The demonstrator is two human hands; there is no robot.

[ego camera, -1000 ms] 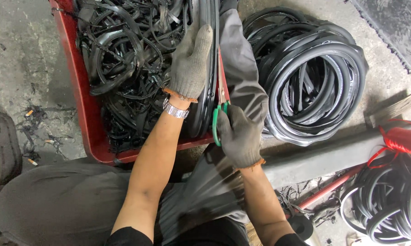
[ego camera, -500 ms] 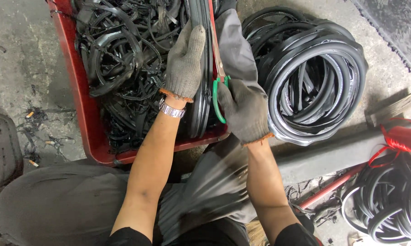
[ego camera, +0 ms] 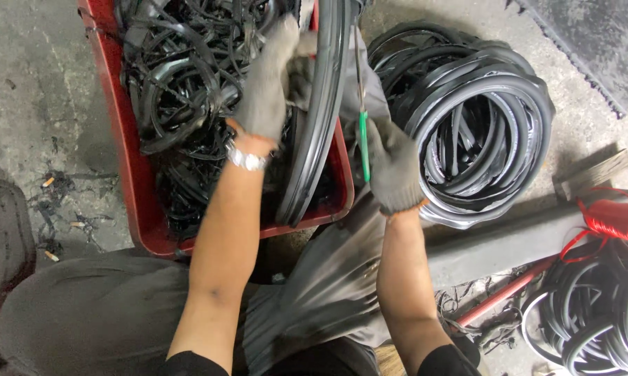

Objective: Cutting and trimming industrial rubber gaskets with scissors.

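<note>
Both hands wear grey knit gloves. My left hand (ego camera: 269,87) grips the upper part of a black rubber tyre (ego camera: 319,118) that stands on edge over the right side of a red crate (ego camera: 129,167). My right hand (ego camera: 392,163) is closed on green-handled scissors (ego camera: 363,143), whose metal blades point up along the tyre's right side. A metal watch (ego camera: 246,159) sits on my left wrist. A grey flattened rubber strip (ego camera: 328,292) hangs from the tyre down over my lap.
The red crate holds several tangled black rubber scraps (ego camera: 189,83). A stack of coiled black tyres (ego camera: 477,118) lies on the concrete to the right. A grey bar (ego camera: 509,240), a red spool (ego camera: 617,219) and more black coils (ego camera: 599,313) sit at lower right.
My left hand has slid up and away along the tyre. My right hand has turned the scissors upright against the tyre's edge, and the view has shifted slightly.
</note>
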